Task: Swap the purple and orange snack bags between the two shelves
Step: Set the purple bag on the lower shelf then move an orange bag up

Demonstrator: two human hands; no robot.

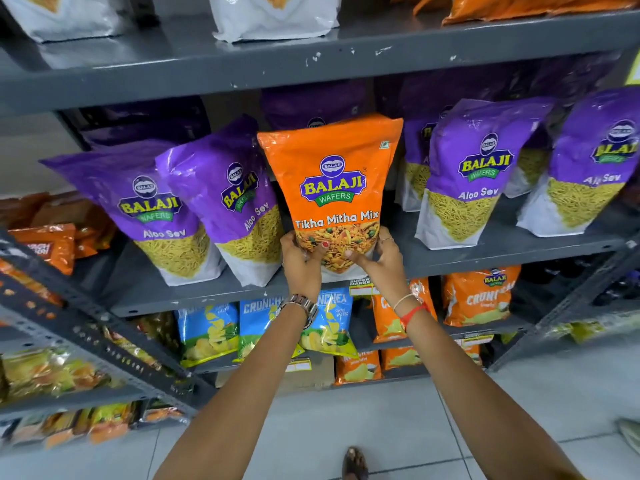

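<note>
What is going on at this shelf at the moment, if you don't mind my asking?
A person is holding an orange Tikha Mitha Mix bag upright by its bottom corners, left hand and right hand each gripping a side. It sits at the middle shelf, in a gap among purple Aloo Sev bags. More orange bags lie on the shelf above.
</note>
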